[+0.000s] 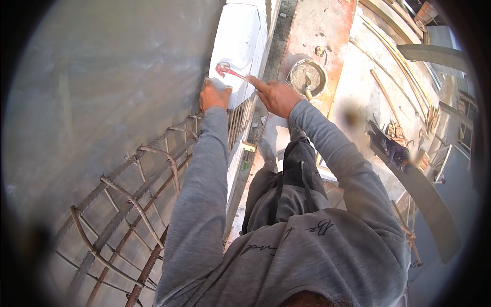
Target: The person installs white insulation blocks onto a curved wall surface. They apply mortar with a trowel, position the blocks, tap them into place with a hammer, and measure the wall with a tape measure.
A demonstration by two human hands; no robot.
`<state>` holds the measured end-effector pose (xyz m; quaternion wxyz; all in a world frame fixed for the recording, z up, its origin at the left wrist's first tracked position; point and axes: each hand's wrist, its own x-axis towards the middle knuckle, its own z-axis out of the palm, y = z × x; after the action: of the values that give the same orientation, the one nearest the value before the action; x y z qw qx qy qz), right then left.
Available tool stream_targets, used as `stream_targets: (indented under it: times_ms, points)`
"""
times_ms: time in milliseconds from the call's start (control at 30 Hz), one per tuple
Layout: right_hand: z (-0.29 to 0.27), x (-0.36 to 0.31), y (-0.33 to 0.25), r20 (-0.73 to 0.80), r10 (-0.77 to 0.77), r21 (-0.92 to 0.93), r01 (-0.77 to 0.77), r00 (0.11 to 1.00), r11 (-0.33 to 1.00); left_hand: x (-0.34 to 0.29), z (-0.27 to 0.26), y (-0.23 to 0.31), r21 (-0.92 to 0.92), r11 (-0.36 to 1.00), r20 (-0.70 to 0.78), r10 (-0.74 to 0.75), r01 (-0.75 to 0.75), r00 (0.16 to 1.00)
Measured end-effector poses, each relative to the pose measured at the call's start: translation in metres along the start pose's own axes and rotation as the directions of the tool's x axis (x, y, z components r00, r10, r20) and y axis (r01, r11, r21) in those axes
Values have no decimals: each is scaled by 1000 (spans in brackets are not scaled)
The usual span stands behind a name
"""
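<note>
Grey concrete wall (102,77) fills the left side, with a rusty rebar cage (133,204) lying against it. Beside it stands a row of white blocks (238,36), and to the right is a reddish board (317,25) with a round pan of mortar (307,75). Left hand (214,95) presses flat on the top block, fingers closed over its edge. Right hand (277,96) grips a red-handled tool (229,70), whose tip touches the block.
</note>
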<state>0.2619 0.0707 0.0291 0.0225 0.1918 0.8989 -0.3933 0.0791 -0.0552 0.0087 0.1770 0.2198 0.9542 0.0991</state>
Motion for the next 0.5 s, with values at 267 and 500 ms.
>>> stream_targets:
  times_ms: [267,500]
  points:
    - [-24,-5,-19,28,-28,-60,30,999,998,6,-4,8,-17,1000,19,-21,21,1000]
    - [-20,1,-4,17,-39,-29,39,999,999,1,-5,5,16,998,84,-59,58,995]
